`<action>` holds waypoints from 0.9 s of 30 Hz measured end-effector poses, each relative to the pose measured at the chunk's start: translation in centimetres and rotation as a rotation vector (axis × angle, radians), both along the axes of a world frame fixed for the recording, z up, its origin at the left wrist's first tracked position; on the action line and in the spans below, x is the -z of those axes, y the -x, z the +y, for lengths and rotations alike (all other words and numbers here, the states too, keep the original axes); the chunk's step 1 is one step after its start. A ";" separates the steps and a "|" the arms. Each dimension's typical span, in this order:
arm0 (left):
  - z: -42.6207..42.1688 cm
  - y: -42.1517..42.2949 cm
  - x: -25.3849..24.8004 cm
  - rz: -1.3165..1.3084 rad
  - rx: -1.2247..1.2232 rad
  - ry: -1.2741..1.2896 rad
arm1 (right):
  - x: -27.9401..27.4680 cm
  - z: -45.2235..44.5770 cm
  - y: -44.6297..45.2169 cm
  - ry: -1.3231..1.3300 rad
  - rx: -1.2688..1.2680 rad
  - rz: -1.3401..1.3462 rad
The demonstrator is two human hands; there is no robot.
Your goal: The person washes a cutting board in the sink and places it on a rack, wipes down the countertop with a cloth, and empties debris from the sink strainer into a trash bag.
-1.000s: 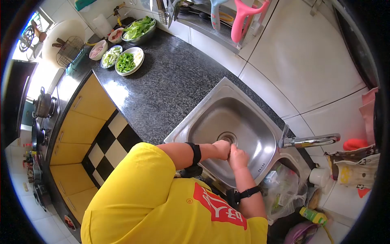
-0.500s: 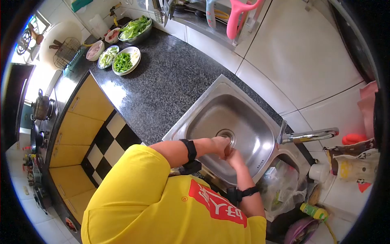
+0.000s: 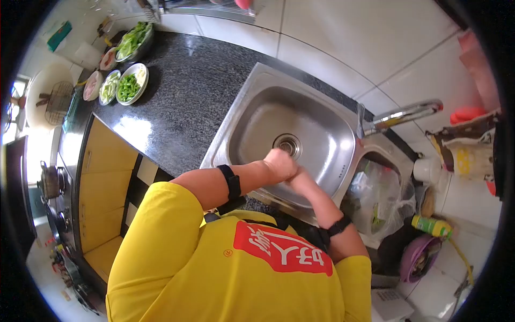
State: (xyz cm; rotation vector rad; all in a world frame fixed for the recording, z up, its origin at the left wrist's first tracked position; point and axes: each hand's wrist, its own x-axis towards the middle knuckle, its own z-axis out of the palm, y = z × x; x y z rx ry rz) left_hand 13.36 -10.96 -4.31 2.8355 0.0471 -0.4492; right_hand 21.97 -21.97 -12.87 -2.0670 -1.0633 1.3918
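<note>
Over the near side of the steel sink (image 3: 255, 118), my left hand (image 3: 280, 165) is closed, its back toward the camera. My right hand (image 3: 298, 180) is pressed against it from the right, mostly hidden beneath it and slightly blurred. The two hands touch each other, and whether anything is between them cannot be made out. Just beyond them lies the drain (image 3: 288, 144) in the basin floor. The chrome faucet (image 3: 402, 117) stands at the sink's right side, with no water seen running.
Plates of cut green vegetables (image 3: 129, 88) and a bowl of leafy greens (image 3: 134, 42) stand on the dark counter (image 3: 179, 91) at the back left. A plastic bag (image 3: 373, 196) fills the small side basin. A yellow-green bottle (image 3: 432, 226) and purple basin (image 3: 419, 257) are at the lower right.
The view has shifted, so the counter and dishes appear further left and the sink higher. My hands remain together over the sink, with my left hand now covering more of my right.
</note>
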 end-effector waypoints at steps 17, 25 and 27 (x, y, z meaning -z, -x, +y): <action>0.1 -1.2 4.8 0.337 -0.511 0.276 | -2.6 1.4 -1.0 -0.273 -0.289 -0.822; 0.1 -1.0 10.7 0.275 -0.227 0.371 | -2.1 1.2 -1.4 -0.293 -0.371 -0.833; 0.4 -1.0 10.8 0.399 -0.323 0.533 | -1.9 1.1 -1.3 -0.291 -0.374 -0.828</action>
